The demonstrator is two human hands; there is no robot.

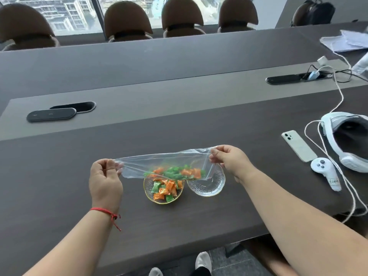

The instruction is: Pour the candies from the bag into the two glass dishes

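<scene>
A long dark wood-grain table (179, 222) carries 2 glass dishes side by side near its front edge: the left dish (148, 193) holds orange and green candies (164, 189), the right dish (209, 188) sits bare. To the right lie a white phone (298, 145), a white controller (324, 172), a white headset (346, 140) and white cables (338, 90).
</scene>
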